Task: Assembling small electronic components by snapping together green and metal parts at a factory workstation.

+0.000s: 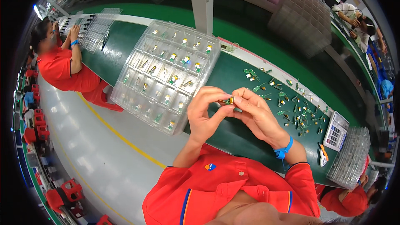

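Observation:
Both my hands meet over the front of the green work surface [231,136], with fingertips pinched together. Between them is a small circuit board with a yellow-wrapped part [230,100]. My left hand [205,114] grips it from the left with thumb and fingers. From the other side, my right hand [259,114], with a blue band at its wrist, pinches it too. The fingers cover most of the board. Left of my hands lies a clear compartment tray [118,95]; many of its pockets hold similar boards. Loose green boards with wires [301,114] are scattered to the right.
At the right are a calculator [336,131], a white-and-orange hand tool [323,156] and a stack of clear trays [351,156]. A metal post [201,4] rises behind the tray. One co-worker [68,68] sits at far left, another [346,200] at lower right.

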Action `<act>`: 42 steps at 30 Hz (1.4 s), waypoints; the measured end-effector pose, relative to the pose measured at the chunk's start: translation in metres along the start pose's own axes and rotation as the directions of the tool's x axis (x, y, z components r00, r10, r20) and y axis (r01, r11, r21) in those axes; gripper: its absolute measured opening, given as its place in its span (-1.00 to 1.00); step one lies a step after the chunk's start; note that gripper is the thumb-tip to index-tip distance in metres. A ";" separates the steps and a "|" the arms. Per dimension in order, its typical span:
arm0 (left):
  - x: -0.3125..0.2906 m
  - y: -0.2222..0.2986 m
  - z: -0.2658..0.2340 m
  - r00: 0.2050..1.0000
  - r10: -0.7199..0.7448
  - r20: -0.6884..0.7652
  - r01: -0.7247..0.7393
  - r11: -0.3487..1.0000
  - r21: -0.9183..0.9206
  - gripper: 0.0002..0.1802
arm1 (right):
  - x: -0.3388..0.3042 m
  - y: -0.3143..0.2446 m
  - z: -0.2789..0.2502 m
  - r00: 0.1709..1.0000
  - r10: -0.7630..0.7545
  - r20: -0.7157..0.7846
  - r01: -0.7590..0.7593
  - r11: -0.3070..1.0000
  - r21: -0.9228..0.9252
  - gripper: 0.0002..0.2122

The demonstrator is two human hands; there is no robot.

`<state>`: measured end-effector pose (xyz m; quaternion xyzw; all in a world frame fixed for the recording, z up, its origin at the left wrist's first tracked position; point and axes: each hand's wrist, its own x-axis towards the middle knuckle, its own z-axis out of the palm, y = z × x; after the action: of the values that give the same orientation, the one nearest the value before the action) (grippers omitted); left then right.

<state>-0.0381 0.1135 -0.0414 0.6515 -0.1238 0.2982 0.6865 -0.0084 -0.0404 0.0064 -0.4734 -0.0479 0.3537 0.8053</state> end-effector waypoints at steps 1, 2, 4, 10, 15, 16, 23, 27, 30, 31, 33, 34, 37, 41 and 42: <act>0.000 -0.001 -0.001 0.999 0.029 0.041 -0.030 0.999 0.040 -0.72 | 0.001 0.001 0.001 1.000 0.022 0.014 -0.022 1.000 0.002 -0.82; 0.000 0.001 -0.002 1.000 -0.012 0.018 0.012 1.000 0.024 -0.75 | 0.001 0.001 0.002 0.999 0.042 0.027 -0.042 0.999 0.003 -0.81; 0.000 -0.002 -0.008 0.999 0.001 0.044 -0.002 1.000 0.021 -0.75 | 0.001 0.003 0.001 0.997 0.038 0.067 -0.038 0.999 0.005 -0.81; 0.003 -0.002 -0.019 0.990 0.069 0.122 -0.067 0.998 -0.018 -0.76 | 0.000 0.001 0.004 0.986 0.092 0.142 -0.070 0.986 -0.148 -0.79; 0.000 -0.005 -0.020 0.990 0.078 0.118 -0.070 0.995 -0.068 -0.78 | -0.001 0.003 0.011 0.985 0.083 0.151 -0.058 0.985 -0.161 -0.77; 0.000 -0.005 -0.020 0.990 0.076 0.116 -0.065 0.993 -0.096 -0.80 | -0.001 0.005 0.011 0.981 0.103 0.162 -0.077 0.984 -0.160 -0.76; 0.005 -0.007 -0.031 0.965 0.117 0.234 -0.079 0.983 -0.166 -0.83 | -0.004 0.010 0.014 0.971 0.133 0.197 -0.085 0.968 -0.236 -0.72; 0.003 -0.007 -0.036 0.959 0.121 0.255 -0.110 0.992 -0.059 -0.82 | -0.005 0.024 0.015 0.974 0.076 0.213 -0.021 0.969 -0.248 -0.72; -0.003 -0.004 -0.037 0.971 0.038 0.235 0.003 0.985 -0.171 -0.80 | -0.007 0.023 0.018 0.983 0.058 0.176 -0.014 0.970 -0.243 -0.72; -0.005 0.006 -0.044 0.974 0.031 0.223 0.001 0.990 -0.139 -0.80 | -0.006 0.022 0.020 0.976 0.070 0.206 -0.020 0.972 -0.233 -0.72; -0.003 0.021 -0.054 0.977 0.009 0.215 0.003 0.998 -0.056 -0.80 | -0.002 0.016 0.018 0.956 0.218 0.196 -0.142 0.929 -0.343 -0.66; -0.005 0.026 -0.066 0.989 -0.042 0.141 0.049 0.998 -0.047 -0.78 | 0.002 0.013 0.015 0.960 0.165 0.226 -0.064 0.917 -0.394 -0.60; 0.007 0.051 -0.107 0.977 -0.192 -0.097 0.215 0.889 0.406 -0.82 | 0.010 0.004 -0.014 0.998 -0.003 0.056 0.029 0.877 -0.479 -0.61; 0.018 0.043 -0.140 0.948 -0.137 -0.286 0.298 0.693 0.657 -0.85 | 0.019 -0.006 -0.052 0.984 -0.162 -0.073 0.078 0.764 -0.641 -0.74; 0.020 0.039 -0.142 0.950 -0.138 -0.281 0.296 0.691 0.659 -0.85 | 0.020 -0.007 -0.062 0.976 -0.197 -0.096 0.070 0.694 -0.717 -0.75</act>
<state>-0.0757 0.2547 -0.0150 0.8356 0.1481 0.3059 0.4316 0.0358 -0.0755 -0.0266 -0.7692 -0.1477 0.2082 0.5858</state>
